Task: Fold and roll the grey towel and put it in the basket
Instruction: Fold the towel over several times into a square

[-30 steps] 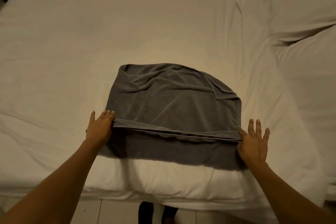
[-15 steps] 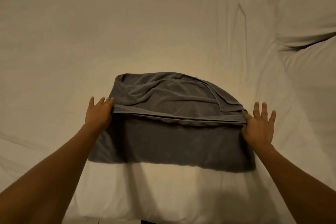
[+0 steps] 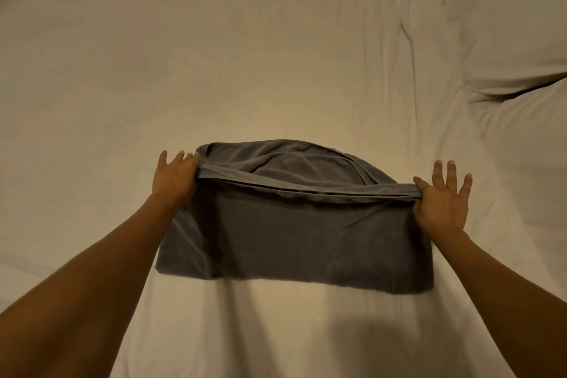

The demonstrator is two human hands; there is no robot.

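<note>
Both hands carry the grey towel edge farther up the bed than before; left hand and right hand fingers pinch its corners

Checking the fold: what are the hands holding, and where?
The grey towel, by the two ends of its lifted edge: left hand and right hand each pinch one.

No text, label or number is readable here — none at all.
</note>
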